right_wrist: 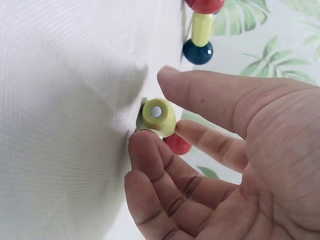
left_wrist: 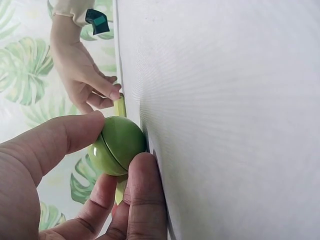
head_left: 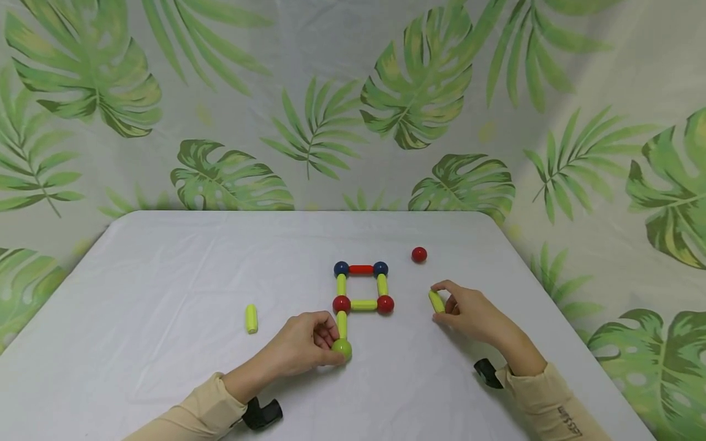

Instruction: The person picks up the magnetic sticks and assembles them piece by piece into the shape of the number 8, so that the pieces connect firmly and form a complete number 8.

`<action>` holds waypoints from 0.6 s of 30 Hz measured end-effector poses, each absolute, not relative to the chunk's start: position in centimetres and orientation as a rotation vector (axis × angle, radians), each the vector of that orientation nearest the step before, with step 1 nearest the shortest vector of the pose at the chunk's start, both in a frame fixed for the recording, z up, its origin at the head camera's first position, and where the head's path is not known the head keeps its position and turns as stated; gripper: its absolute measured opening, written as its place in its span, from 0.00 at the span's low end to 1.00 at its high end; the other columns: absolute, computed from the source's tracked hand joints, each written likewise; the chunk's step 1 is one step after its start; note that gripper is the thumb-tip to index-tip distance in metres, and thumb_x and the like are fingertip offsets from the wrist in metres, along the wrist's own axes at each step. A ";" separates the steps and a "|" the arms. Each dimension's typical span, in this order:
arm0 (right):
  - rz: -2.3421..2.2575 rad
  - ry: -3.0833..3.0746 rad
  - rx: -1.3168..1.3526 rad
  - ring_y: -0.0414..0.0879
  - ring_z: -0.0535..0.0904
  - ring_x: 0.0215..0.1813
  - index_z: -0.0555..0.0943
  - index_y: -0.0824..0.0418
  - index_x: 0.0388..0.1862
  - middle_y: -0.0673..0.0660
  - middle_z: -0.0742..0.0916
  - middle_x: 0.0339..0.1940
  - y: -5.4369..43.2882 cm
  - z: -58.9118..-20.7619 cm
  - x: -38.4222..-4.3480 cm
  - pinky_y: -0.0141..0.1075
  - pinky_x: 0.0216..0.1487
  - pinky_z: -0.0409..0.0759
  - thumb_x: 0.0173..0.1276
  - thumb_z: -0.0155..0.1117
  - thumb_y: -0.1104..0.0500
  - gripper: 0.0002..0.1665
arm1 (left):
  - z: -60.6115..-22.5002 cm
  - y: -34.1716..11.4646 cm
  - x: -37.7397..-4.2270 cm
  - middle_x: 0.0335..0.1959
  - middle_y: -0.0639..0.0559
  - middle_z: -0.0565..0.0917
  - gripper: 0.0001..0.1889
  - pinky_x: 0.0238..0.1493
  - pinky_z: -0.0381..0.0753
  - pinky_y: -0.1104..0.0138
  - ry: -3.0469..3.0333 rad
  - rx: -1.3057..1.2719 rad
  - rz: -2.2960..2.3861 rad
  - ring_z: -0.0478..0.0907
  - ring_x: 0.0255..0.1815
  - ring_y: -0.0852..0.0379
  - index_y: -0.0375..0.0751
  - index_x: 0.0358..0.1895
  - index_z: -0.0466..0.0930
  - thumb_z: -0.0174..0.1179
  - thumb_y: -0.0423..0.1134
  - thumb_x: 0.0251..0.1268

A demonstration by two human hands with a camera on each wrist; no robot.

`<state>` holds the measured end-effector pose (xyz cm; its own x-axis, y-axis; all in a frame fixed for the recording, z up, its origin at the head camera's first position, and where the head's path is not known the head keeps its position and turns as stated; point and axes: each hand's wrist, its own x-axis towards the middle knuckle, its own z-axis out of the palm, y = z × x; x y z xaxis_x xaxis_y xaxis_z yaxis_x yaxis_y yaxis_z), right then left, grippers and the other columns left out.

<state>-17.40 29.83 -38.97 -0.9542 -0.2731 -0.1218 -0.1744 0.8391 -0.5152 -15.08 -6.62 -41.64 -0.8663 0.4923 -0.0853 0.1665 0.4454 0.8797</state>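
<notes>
My left hand (head_left: pixel 300 344) pinches a green ball (left_wrist: pixel 117 145) between thumb and fingers. A yellow-green rod (head_left: pixel 342 324) runs from that ball to a red ball (head_left: pixel 341 304), the near left corner of a flat square of rods and balls. Another red ball (head_left: pixel 385 304) forms its near right corner, and two blue balls (head_left: pixel 380 269) joined by a red rod (head_left: pixel 361 269) make the far side. To the right, my right hand (head_left: pixel 469 311) holds a loose yellow-green rod (head_left: pixel 437 301) between thumb and index finger. Its round end with a white centre (right_wrist: pixel 156 111) faces the right wrist camera.
One loose yellow-green rod (head_left: pixel 251 318) lies left of my left hand. A loose red ball (head_left: pixel 419 255) sits beyond the square, to its right. White cloth (head_left: pixel 182 275) covers the table, and a leaf-print curtain (head_left: pixel 320 122) hangs behind it.
</notes>
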 end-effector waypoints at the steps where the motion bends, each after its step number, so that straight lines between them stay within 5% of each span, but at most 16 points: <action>1: -0.770 2.829 -0.340 0.44 0.78 0.34 0.74 0.65 0.72 0.55 0.86 0.37 29.8 -39.0 -17.4 0.34 0.35 0.77 0.72 0.75 0.58 0.34 | -41.6 -6.6 -15.1 0.33 0.51 0.83 0.17 0.32 0.77 0.73 2.373 0.566 1.390 0.79 0.33 0.58 0.41 0.39 0.81 0.82 0.36 0.53; 18: -0.826 2.901 -0.295 0.43 0.76 0.29 0.78 0.61 0.62 0.53 0.83 0.32 29.9 -40.1 -18.1 0.33 0.29 0.75 0.72 0.74 0.59 0.23 | -41.6 -6.7 -15.1 0.33 0.50 0.83 0.17 0.31 0.76 0.73 2.368 0.563 1.393 0.78 0.32 0.57 0.40 0.39 0.81 0.82 0.36 0.54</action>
